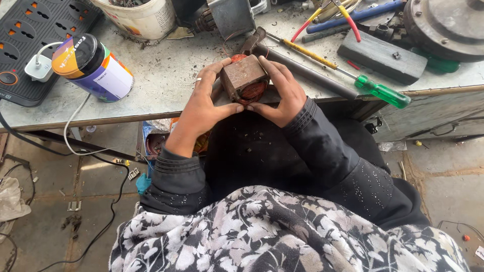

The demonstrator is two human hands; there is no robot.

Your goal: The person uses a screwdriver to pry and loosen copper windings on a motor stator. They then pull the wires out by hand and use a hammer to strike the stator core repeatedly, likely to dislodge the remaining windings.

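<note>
At nine o'clock of the hands, a black power strip (35,30) and a lidded tin (93,65) lie on the grey workbench (166,85). The left hand (204,108) and right hand (282,95) are both clamped around a rusty motor stator (244,79) with copper windings, at the bench's near edge. At two o'clock lies a green-handled screwdriver (378,90), with red-handled pliers (333,12) beyond.
</note>
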